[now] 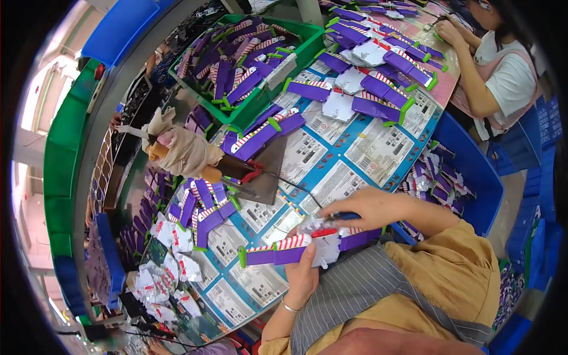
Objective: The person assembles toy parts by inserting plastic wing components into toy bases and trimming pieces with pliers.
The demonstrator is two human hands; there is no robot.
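Currently, the left hand is clamped from below on a purple toy wing with red-and-white stripes and a green tip, held level above the near edge of the counter. Just beside it, the right hand is closed on a blue-handled tool, its tip touching the wing's white centre section. Similar wings fill the green bin and the blue bin.
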